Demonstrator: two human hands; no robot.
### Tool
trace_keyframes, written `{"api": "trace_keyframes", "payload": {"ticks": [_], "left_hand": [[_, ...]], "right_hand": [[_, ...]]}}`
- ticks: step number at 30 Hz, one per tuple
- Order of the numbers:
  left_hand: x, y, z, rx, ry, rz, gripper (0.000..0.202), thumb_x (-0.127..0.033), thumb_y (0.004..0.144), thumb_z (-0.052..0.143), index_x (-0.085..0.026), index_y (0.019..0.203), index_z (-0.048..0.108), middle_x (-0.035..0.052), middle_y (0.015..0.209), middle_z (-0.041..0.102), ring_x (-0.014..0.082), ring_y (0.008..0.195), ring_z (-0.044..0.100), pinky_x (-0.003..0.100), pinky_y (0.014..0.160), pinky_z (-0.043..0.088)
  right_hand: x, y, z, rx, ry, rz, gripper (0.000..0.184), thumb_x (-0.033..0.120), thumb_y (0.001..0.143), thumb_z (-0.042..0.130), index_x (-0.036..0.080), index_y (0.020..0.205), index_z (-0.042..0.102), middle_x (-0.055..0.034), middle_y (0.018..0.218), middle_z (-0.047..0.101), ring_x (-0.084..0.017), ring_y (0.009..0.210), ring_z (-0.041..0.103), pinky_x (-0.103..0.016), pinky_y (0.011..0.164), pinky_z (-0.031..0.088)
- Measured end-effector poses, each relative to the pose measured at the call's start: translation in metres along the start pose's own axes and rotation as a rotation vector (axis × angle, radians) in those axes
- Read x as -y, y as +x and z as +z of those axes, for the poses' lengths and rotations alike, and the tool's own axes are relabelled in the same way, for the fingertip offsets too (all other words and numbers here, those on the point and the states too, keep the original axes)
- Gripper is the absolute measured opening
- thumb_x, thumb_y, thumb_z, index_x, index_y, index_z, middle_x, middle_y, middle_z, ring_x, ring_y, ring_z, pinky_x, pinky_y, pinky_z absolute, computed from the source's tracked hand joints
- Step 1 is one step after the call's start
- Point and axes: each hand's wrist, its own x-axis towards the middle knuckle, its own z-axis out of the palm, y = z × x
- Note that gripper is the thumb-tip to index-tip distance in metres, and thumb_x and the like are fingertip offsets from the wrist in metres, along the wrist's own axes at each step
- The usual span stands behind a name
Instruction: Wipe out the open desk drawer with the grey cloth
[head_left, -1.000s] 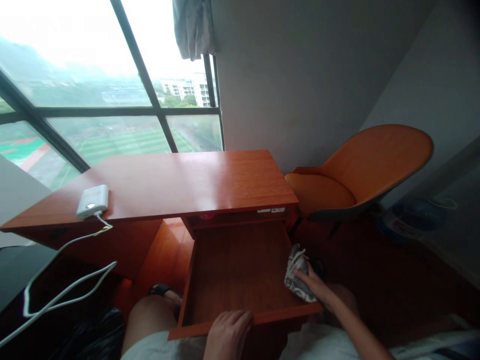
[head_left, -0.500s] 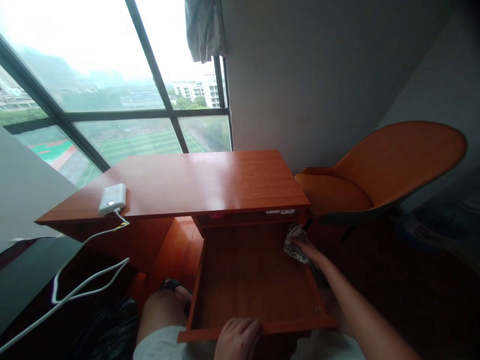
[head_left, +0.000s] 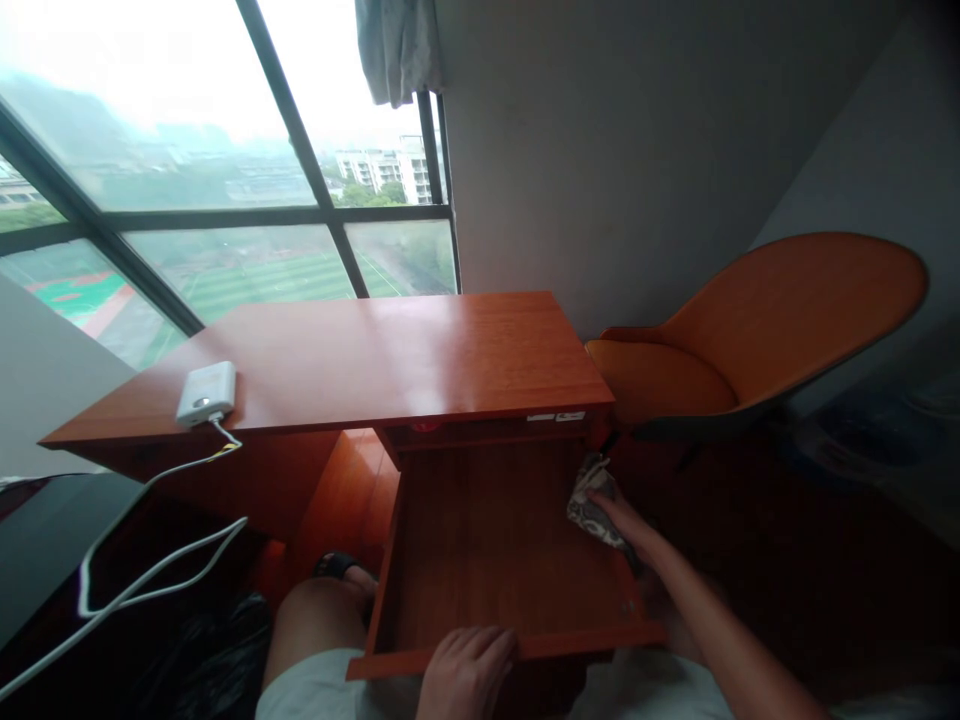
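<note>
A reddish-brown wooden drawer (head_left: 495,560) is pulled out of the desk toward my lap, its bottom bare. My left hand (head_left: 466,668) grips the top of its front panel, fingers curled over the edge. At the drawer's right side wall, my right hand (head_left: 619,515) is closed on a patterned grey-and-white cloth (head_left: 592,505). The cloth is bunched and drapes over that side wall, toward the back. Part of my right fingers is hidden by the cloth.
The desk (head_left: 390,350) bears a white power bank (head_left: 206,392) with a white cable (head_left: 161,475) hanging down at left. An orange chair (head_left: 787,320) stands right of the desk. A black plastic bag (head_left: 202,660) lies low at left, and a window (head_left: 225,260) is behind.
My right hand has moved the cloth slightly toward me along the drawer's right side. My left hand still holds the front panel. The view has shifted a little.
</note>
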Motion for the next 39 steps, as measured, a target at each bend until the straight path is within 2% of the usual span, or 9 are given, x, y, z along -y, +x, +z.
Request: {"api": "trace_keyframes", "payload": {"ticks": [6,10,14,17,23,28,32,36,39], "left_hand": [[-0.001,0.008,-0.008,0.018,0.037,0.004,0.026,-0.017,0.087,0.052,-0.027,0.108,0.064,0.0022,0.101,0.072,0.0186,0.087,0.068,0.027,0.076,0.052],[-0.002,0.018,-0.014,0.024,0.044,-0.039,0.023,-0.018,0.087,0.054,-0.027,0.105,0.065,0.0010,0.098,0.073,0.0185,0.084,0.068,0.028,0.076,0.052],[-0.001,0.027,-0.017,-0.012,0.021,-0.059,0.019,-0.020,0.087,0.054,-0.026,0.100,0.066,0.0006,0.092,0.073,0.0175,0.081,0.068,0.027,0.074,0.051],[0.001,0.033,-0.019,-0.039,0.012,-0.061,0.019,-0.020,0.087,0.054,-0.026,0.098,0.068,0.0006,0.091,0.074,0.0174,0.079,0.068,0.026,0.072,0.051],[0.005,0.040,-0.022,-0.027,0.003,-0.087,0.021,-0.020,0.086,0.053,-0.026,0.097,0.070,0.0017,0.089,0.074,0.0177,0.078,0.068,0.026,0.072,0.051],[0.007,0.040,-0.022,-0.011,0.004,-0.083,0.021,-0.021,0.087,0.053,-0.026,0.098,0.070,0.0015,0.090,0.074,0.0181,0.079,0.068,0.025,0.072,0.051],[0.008,0.041,-0.023,0.055,0.006,-0.102,0.020,-0.022,0.087,0.053,-0.026,0.099,0.069,0.0012,0.090,0.074,0.0184,0.081,0.068,0.025,0.073,0.050],[0.009,0.043,-0.024,0.068,0.010,-0.108,0.021,-0.021,0.087,0.054,-0.027,0.100,0.069,0.0005,0.093,0.074,0.0186,0.082,0.068,0.026,0.073,0.051],[0.011,0.049,-0.023,0.038,0.014,-0.107,0.022,-0.021,0.088,0.053,-0.026,0.102,0.069,0.0018,0.095,0.074,0.0193,0.083,0.068,0.028,0.075,0.050]], "right_hand": [[-0.016,-0.021,-0.006,0.020,0.039,0.064,0.072,0.053,0.069,0.066,0.024,0.130,0.042,-0.0089,0.125,0.063,-0.025,0.112,0.061,-0.038,0.102,0.044],[-0.027,-0.029,-0.010,0.048,0.070,0.099,0.069,0.054,0.069,0.066,0.028,0.129,0.042,-0.0070,0.123,0.065,-0.024,0.110,0.063,-0.037,0.101,0.045],[-0.029,-0.034,-0.011,0.065,0.130,0.125,0.069,0.055,0.072,0.063,0.028,0.132,0.041,-0.0070,0.131,0.060,-0.022,0.116,0.059,-0.034,0.105,0.041],[-0.027,-0.039,-0.011,0.051,0.195,0.153,0.067,0.055,0.074,0.060,0.025,0.131,0.046,-0.0086,0.133,0.059,-0.024,0.117,0.059,-0.034,0.104,0.043],[-0.035,-0.045,-0.015,0.025,0.319,0.224,0.052,0.056,0.072,0.060,0.022,0.112,0.063,-0.0092,0.120,0.067,-0.029,0.110,0.063,-0.040,0.100,0.047],[-0.048,-0.048,-0.023,0.045,0.393,0.222,0.044,0.052,0.071,0.062,0.024,0.106,0.065,-0.0056,0.103,0.074,-0.028,0.104,0.066,-0.043,0.103,0.046],[-0.051,-0.059,-0.028,0.046,0.416,0.256,0.040,0.051,0.070,0.063,0.024,0.100,0.067,-0.0064,0.104,0.074,-0.028,0.111,0.062,-0.040,0.104,0.046],[-0.056,-0.070,-0.031,0.018,0.396,0.318,0.041,0.059,0.072,0.051,0.025,0.087,0.069,-0.0077,0.107,0.073,-0.030,0.117,0.058,-0.040,0.099,0.050],[-0.066,-0.072,-0.032,-0.059,0.400,0.239,0.050,0.064,0.073,0.042,0.025,0.086,0.069,-0.0088,0.104,0.074,-0.032,0.117,0.058,-0.043,0.098,0.050]]}}
